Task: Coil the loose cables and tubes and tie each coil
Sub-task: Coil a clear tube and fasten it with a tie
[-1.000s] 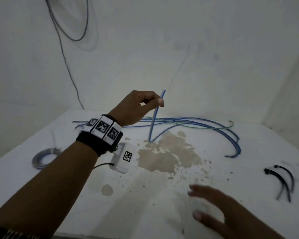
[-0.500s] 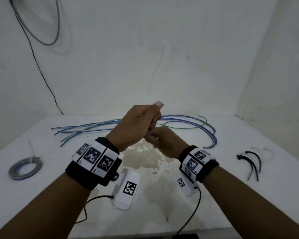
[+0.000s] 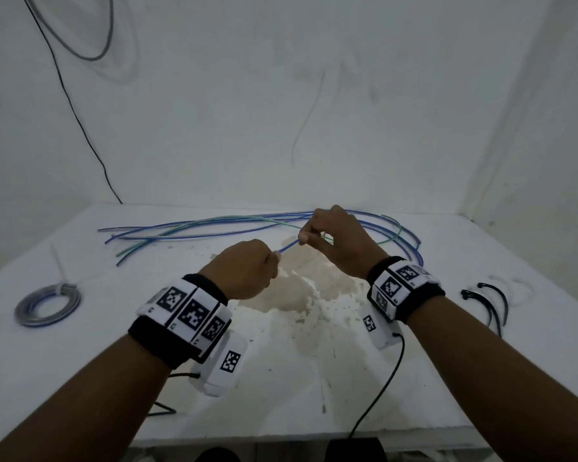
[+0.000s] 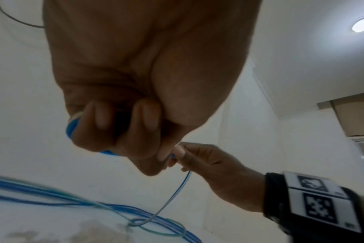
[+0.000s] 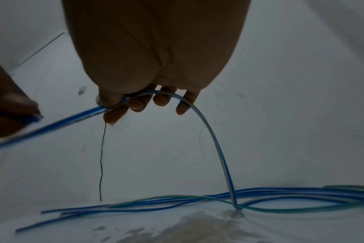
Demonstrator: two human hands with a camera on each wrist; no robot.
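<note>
A blue-and-white tube (image 3: 288, 245) runs between my two hands above the stained table. My left hand (image 3: 247, 268) is a fist gripping the tube's end (image 4: 72, 128), which shows beside the curled fingers. My right hand (image 3: 334, 238) pinches the same tube (image 5: 106, 109) a little farther along; from there the tube (image 5: 214, 141) arcs down to the table. Several loose blue and green tubes (image 3: 194, 228) lie at the back of the table, also in the right wrist view as tubes (image 5: 177, 202). A tied grey-blue coil (image 3: 47, 305) lies at the left.
Black cable ties (image 3: 488, 301) lie at the right of the white table (image 3: 80, 378), with faint white ties beside them. A brown stain (image 3: 301, 295) marks the middle. White walls close the back and both sides. A thin black wire (image 3: 80, 128) hangs on the back wall.
My right hand came up from the table's front and took hold of the tube. The two hands have since moved apart, with a short length of tube stretched between them.
</note>
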